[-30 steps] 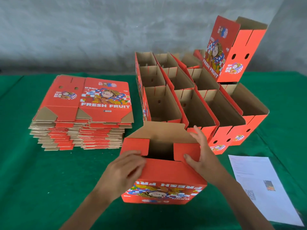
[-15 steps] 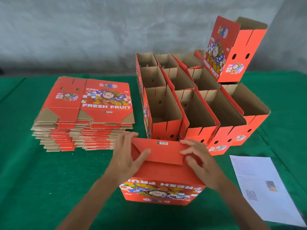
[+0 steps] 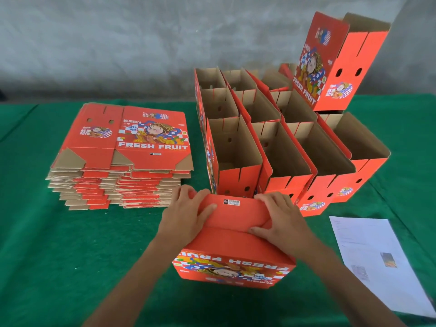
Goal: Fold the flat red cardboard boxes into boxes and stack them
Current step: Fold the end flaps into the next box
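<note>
A red "FRESH FRUIT" box (image 3: pixel 236 253) stands upside down on the green cloth in front of me, its bottom flaps folded over. My left hand (image 3: pixel 186 215) grips the left end of the top flap, thumb on the flap and fingers over its far edge. My right hand (image 3: pixel 280 218) grips the right end the same way. A pile of flat red boxes (image 3: pixel 122 159) lies to the left. Several folded open boxes (image 3: pixel 278 147) stand in rows behind, with one more box (image 3: pixel 335 64) stacked on top at the back right.
A white printed sheet (image 3: pixel 375 260) lies on the green table cloth (image 3: pixel 59 244) at the right. A grey wall (image 3: pixel 118 38) runs behind the table.
The brown far flap has been folded down over the two side flaps, closing the opening. Both hands moved from the side flaps onto this flap's ends.
</note>
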Available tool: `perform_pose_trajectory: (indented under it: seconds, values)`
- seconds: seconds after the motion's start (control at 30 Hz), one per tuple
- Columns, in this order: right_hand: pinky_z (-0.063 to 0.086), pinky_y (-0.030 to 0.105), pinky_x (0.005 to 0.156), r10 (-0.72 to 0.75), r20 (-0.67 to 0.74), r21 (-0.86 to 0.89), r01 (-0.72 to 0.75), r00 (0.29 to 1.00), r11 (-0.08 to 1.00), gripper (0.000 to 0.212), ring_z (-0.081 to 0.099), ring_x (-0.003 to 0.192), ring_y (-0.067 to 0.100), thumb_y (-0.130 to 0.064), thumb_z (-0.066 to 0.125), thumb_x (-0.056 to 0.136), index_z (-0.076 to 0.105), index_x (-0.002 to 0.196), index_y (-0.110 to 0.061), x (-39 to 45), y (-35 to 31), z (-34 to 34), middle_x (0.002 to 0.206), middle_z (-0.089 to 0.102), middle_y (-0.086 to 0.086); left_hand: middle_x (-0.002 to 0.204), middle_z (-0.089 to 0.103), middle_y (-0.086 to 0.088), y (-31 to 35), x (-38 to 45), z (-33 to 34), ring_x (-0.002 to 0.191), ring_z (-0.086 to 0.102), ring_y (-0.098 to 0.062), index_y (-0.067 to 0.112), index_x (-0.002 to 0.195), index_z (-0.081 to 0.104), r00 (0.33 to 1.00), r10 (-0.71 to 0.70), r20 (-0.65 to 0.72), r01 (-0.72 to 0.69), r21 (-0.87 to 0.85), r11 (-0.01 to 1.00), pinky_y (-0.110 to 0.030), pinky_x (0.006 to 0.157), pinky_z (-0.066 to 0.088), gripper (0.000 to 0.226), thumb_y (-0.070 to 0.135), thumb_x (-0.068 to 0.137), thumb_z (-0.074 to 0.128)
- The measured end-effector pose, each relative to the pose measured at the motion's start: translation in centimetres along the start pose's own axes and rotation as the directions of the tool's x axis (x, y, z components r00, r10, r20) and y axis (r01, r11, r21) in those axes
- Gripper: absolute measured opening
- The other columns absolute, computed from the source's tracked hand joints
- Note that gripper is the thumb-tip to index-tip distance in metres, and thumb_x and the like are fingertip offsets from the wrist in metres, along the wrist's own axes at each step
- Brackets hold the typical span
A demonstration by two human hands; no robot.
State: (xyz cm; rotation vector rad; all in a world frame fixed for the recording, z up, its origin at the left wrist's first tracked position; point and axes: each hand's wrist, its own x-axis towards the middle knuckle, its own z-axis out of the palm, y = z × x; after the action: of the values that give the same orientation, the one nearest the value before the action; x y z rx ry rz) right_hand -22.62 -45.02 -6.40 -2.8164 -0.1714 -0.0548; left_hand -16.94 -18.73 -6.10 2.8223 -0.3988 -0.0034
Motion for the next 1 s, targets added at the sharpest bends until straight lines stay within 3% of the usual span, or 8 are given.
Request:
perform_pose_trajectory:
  seconds: [0.13,0.23,0.43,0.53,0.7,0.77,0.87,1.0]
  values:
    - [0.037,0.024,0.105,0.062,-0.047,0.468,-0.032,0.997,0.883,0.033,0.044,0.123,-0.007,-0.054,0.040,0.106,0.059,0.128,-0.039,-0.3,0.8,-0.7,0.128,0.054,-0.023,0.158,0.027,0.004,-0.2,-0.4,0.4,0.151,0.014,-0.023,0.041,0.141,0.040,0.997,-0.062,0.046,0.063,-0.019,0.998,-0.058,0.098,0.051,0.057,0.073,0.097,0.023]
    - [0.046,0.024,0.085,0.368,-0.173,0.629,-0.185,0.914,0.755,0.053,0.061,0.104,0.001,-0.067,0.021,0.102,0.064,0.101,-0.037,-1.1,1.5,-0.3,0.104,0.065,-0.017,0.157,0.032,0.000,-0.7,-0.7,0.1,0.148,0.026,-0.029,0.034,0.134,0.045,0.983,-0.181,0.028,0.183,-0.103,0.978,-0.059,0.099,0.050,0.055,0.072,0.098,0.028]
    - [0.064,0.045,0.065,0.383,0.619,0.522,-0.723,0.686,0.452,0.072,0.077,0.076,0.034,-0.080,0.034,0.094,0.071,0.107,-0.020,-2.5,3.1,1.4,0.083,0.078,0.009,0.115,0.056,-0.001,-3.3,-2.6,-1.1,0.095,0.061,-0.024,0.024,0.104,0.053,0.918,-0.392,-0.054,0.346,-0.371,0.862,-0.050,0.092,0.051,0.056,0.075,0.096,0.031]
    - [0.064,0.041,0.061,0.286,0.637,0.482,-0.659,0.716,0.578,0.066,0.077,0.068,0.027,-0.069,0.057,0.077,0.054,0.131,-0.032,-2.2,2.4,1.8,0.078,0.077,0.003,0.086,0.066,-0.002,-4.7,-3.5,-1.9,0.080,0.063,-0.023,0.018,0.085,0.059,0.866,-0.500,-0.010,0.429,-0.498,0.754,-0.044,0.080,0.052,0.062,0.076,0.094,0.040]
    - [0.058,0.039,0.064,0.049,0.626,0.659,-0.562,0.778,0.500,0.070,0.069,0.077,0.030,-0.096,0.039,0.078,0.053,0.131,-0.053,-1.2,0.5,0.7,0.122,0.065,0.004,0.060,0.055,0.002,-7.8,-5.2,-5.9,0.060,0.054,-0.018,0.009,0.068,0.058,0.890,-0.435,0.137,0.446,-0.459,0.768,-0.032,0.062,0.040,0.066,0.073,0.084,0.062]
    - [0.063,0.048,0.067,-0.027,0.561,0.738,-0.485,0.827,0.469,0.064,0.071,0.092,0.038,-0.088,0.055,0.079,0.041,0.138,-0.067,-0.5,-1.5,-0.5,0.139,0.056,0.004,0.064,0.057,0.005,-8.9,-6.6,-8.4,0.062,0.053,-0.012,0.011,0.076,0.067,0.917,-0.331,0.223,0.399,-0.480,0.782,-0.032,0.064,0.040,0.064,0.074,0.083,0.063]
    - [0.063,0.052,0.065,-0.156,0.407,0.807,-0.274,0.900,0.524,0.072,0.069,0.075,0.039,-0.075,0.072,0.079,0.040,0.142,-0.060,1.0,-5.4,-3.0,0.110,0.069,0.008,0.089,0.074,0.015,-9.2,-9.2,-11.7,0.081,0.066,-0.003,0.034,0.098,0.077,0.944,-0.193,0.267,0.312,-0.538,0.783,-0.030,0.080,0.050,0.048,0.076,0.085,0.060]
    - [0.058,0.025,0.060,-0.397,0.163,0.793,0.119,0.903,0.598,0.084,0.069,0.075,0.008,-0.062,0.084,0.076,0.039,0.146,-0.051,2.4,-11.8,-8.5,0.100,0.062,-0.023,0.127,0.063,0.017,-8.6,-11.3,-14.7,0.120,0.059,-0.004,0.054,0.128,0.063,0.914,-0.404,0.014,0.333,-0.595,0.731,-0.028,0.103,0.044,0.054,0.078,0.081,0.055]
